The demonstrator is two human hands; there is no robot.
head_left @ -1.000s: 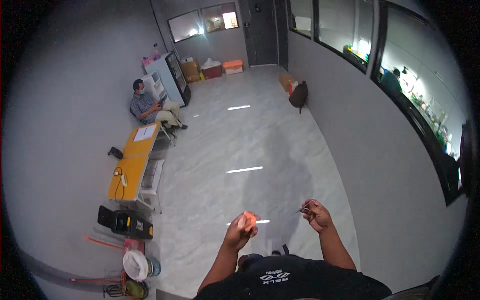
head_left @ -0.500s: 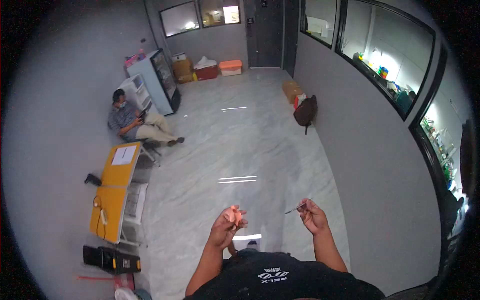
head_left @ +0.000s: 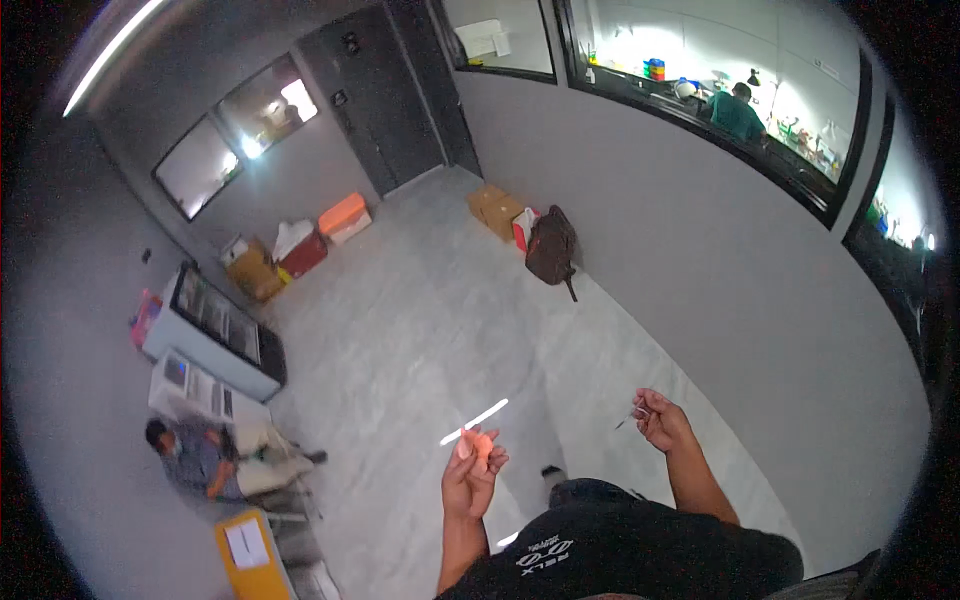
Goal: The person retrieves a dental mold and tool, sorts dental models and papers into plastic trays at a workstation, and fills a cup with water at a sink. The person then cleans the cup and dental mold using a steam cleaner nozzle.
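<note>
My left hand (head_left: 472, 476) is raised in front of my body, its fingers closed around a crumpled orange piece (head_left: 481, 450) that looks soft. To its right and slightly higher, my right hand (head_left: 660, 422) pinches a thin, dark metal tool (head_left: 626, 418), whose tip points down and to the left. The tool's exact kind is too small to tell. The two hands are well apart, and the tool does not touch the orange piece.
A seated person (head_left: 215, 460) is at the left beside a yellow table (head_left: 247, 575) and a glass-door fridge (head_left: 215, 330). A backpack (head_left: 551, 246) and cardboard box (head_left: 495, 211) stand along the right wall. Behind the window is another person (head_left: 738, 112).
The view has turned to the right and tilted, bringing the door and backpack nearer the middle. Both hands still hold their things; the tool has shifted slightly in my right hand.
</note>
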